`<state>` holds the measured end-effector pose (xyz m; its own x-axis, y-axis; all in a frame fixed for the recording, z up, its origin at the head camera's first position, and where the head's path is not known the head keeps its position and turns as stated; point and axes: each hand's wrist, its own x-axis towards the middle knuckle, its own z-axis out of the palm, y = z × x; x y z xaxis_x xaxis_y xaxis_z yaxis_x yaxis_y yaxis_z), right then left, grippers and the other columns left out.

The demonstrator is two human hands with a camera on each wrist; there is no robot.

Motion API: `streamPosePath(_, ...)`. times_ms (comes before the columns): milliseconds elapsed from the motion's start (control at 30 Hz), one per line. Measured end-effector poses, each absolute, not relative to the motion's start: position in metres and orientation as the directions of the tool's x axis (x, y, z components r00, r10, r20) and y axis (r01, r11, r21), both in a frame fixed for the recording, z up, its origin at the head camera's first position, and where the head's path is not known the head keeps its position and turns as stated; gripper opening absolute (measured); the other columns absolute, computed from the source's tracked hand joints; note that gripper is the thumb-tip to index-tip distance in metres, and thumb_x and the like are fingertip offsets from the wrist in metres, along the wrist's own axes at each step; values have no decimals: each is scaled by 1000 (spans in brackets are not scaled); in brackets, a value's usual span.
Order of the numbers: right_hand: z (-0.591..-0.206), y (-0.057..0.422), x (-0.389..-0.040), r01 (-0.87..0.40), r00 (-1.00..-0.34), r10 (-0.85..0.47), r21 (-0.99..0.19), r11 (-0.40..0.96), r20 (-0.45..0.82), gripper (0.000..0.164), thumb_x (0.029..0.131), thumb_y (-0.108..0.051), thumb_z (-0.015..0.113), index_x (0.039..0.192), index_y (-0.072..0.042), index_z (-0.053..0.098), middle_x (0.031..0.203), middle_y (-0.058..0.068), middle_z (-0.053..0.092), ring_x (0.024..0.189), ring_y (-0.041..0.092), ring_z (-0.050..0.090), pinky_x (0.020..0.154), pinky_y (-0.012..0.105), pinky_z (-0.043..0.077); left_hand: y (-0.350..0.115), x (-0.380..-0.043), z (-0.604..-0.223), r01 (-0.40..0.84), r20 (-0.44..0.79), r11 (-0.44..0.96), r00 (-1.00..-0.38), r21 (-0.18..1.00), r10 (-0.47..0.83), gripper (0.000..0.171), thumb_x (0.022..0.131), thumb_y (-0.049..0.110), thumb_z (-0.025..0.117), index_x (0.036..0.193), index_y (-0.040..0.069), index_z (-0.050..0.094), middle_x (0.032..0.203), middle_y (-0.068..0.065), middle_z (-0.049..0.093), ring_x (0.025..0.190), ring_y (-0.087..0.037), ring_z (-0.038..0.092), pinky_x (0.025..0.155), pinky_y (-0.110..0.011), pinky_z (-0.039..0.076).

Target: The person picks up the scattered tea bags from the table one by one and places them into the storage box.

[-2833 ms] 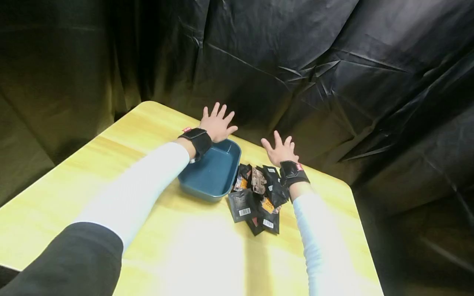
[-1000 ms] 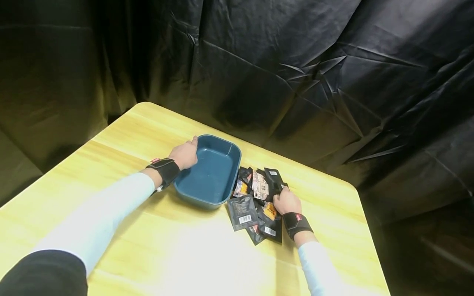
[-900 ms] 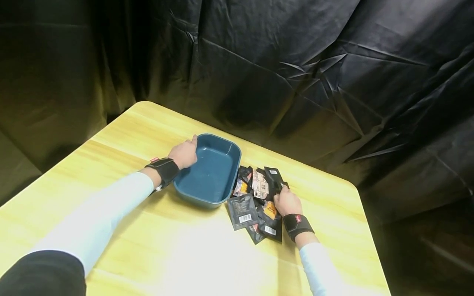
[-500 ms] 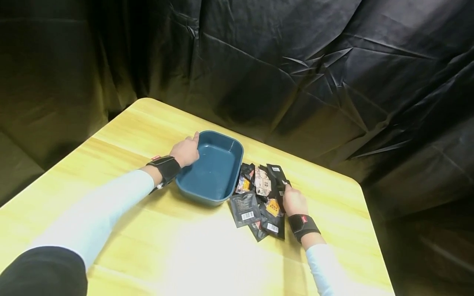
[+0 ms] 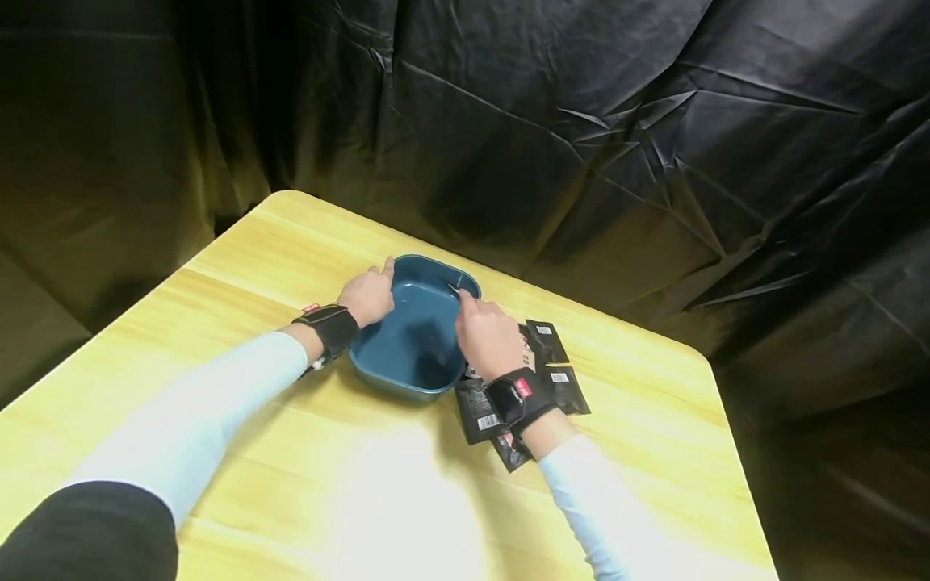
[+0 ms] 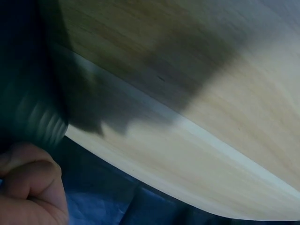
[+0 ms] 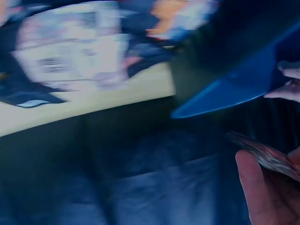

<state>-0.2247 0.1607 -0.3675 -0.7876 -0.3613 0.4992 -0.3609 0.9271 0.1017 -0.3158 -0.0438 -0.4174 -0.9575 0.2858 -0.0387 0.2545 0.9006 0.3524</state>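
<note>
A left hand (image 5: 368,296) gripped the blue rounded plastic tub (image 5: 395,343) mid-frame, seemingly to steady it, while a right hand (image 5: 492,339) pinched a thin foil sachet (image 7: 269,158) at the tub's upper-right corner, flat black packets (image 5: 568,393) lying right of centre.

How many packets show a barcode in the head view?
3: a far packet and a middle packet on the right, and a near packet beside the blue tub. Others may be hidden under the right hand and wristband.
</note>
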Motion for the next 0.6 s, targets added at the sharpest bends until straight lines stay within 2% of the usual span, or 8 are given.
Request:
streamPosePath(67, -370, 146, -227, -382, -765, -399, 143, 913, 506, 30, 85, -14, 61, 113, -5, 65, 87, 8, 72, 73, 23, 67, 56, 35, 51, -42, -316, -419, 255, -41, 898, -957, 357, 288, 71, 87, 11, 51, 147, -7, 16, 113, -29, 54, 61, -24, 51, 53, -34, 44)
streamPosePath(167, -373, 135, -229, -385, -779, -405, 145, 912, 478, 30, 85, -18, 63, 112, -6, 65, 90, 7, 72, 74, 22, 67, 56, 34, 51, -41, -316, -420, 249, -45, 896, -957, 368, 285, 71, 88, 11, 51, 147, -6, 16, 113, -29, 54, 65, -25, 53, 56, -36, 46)
streamPosePath(267, -377, 132, -228, -405, -826, -410, 98, 909, 388, 43, 87, -40, 61, 115, -9, 63, 93, 6, 71, 73, 21, 66, 53, 33, 49, -42, -315, -419, 231, -64, 896, -960, 380, 274, 71, 88, 12, 51, 147, -6, 15, 115, -29, 54, 68, -27, 54, 59, -38, 47)
streamPosePath(333, -379, 137, -227, -397, -862, -389, 45, 917, 324, 54, 87, -53, 53, 118, -10, 62, 97, 6, 71, 76, 21, 67, 54, 33, 48, -43, -315, -419, 224, -72, 897, -960, 380, 270, 71, 89, 11, 50, 147, -6, 14, 116, -30, 53, 68, -27, 55, 59, -38, 47)
streamPosePath(400, -380, 149, -225, -348, -898, -332, -6, 937, 289, 58, 88, -59, 46, 117, -11, 62, 98, 7, 70, 76, 23, 67, 55, 35, 48, -44, -315, -419, 219, -75, 900, -961, 377, 265, 70, 89, 11, 48, 147, -6, 13, 117, -30, 53, 67, -28, 55, 58, -38, 47)
streamPosePath(433, -381, 157, -225, -307, -913, -287, -25, 951, 290, 55, 89, -55, 45, 115, -11, 63, 98, 8, 70, 77, 23, 67, 56, 36, 49, -44, -315, -419, 222, -69, 901, -962, 374, 266, 69, 89, 11, 47, 147, -6, 13, 117, -30, 53, 68, -28, 55, 59, -39, 47)
streamPosePath(533, -385, 188, -224, -146, -956, -113, -106, 983, 271, 42, 90, -42, 47, 106, -8, 66, 91, 10, 70, 78, 27, 66, 60, 42, 50, -45, -316, -420, 229, -57, 900, -962, 372, 268, 68, 90, 12, 46, 148, -5, 13, 116, -30, 53, 71, -29, 56, 61, -41, 48)
streamPosePath(600, -393, 208, -222, -33, -978, -2, -150, 988, 206, 41, 89, -43, 50, 100, -7, 66, 85, 11, 67, 75, 29, 65, 61, 44, 49, -44, -317, -420, 228, -56, 898, -962, 377, 268, 68, 90, 12, 45, 148, -5, 13, 117, -30, 52, 73, -30, 56, 63, -43, 49)
